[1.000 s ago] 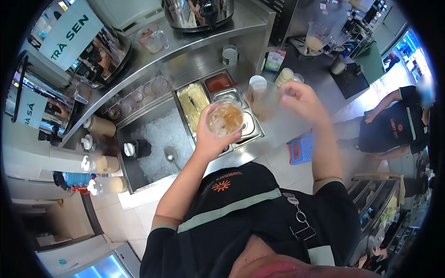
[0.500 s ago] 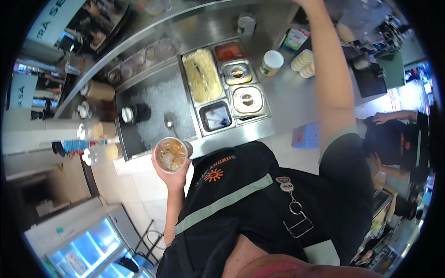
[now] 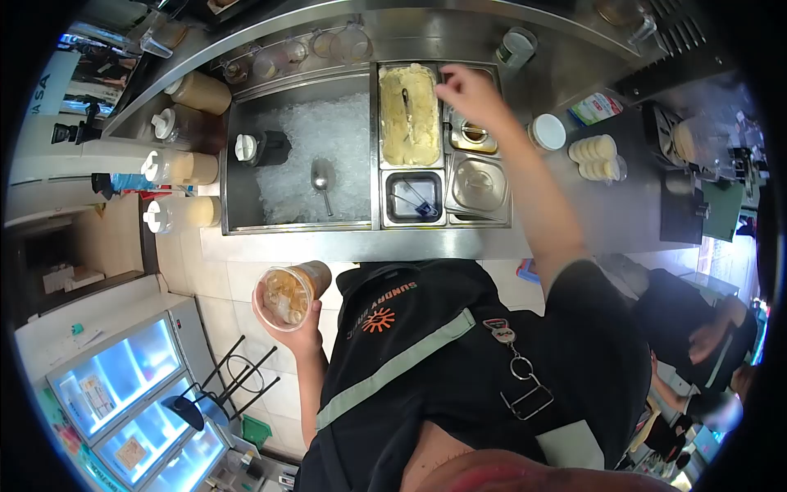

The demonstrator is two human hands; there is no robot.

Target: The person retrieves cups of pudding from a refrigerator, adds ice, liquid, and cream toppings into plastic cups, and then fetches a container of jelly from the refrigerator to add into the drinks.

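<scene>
Clear, glossy plastic was seen in the cup, and smooth, shiny metal in the counter edge, the scoop and the pan lid. A rough surface was shown by the ice and the yellow mixture; matt cloth was worn as the apron.

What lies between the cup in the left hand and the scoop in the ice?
In the head view, the ice bin's near rim and the counter's steel front edge lie between the cup and the scoop.
</scene>
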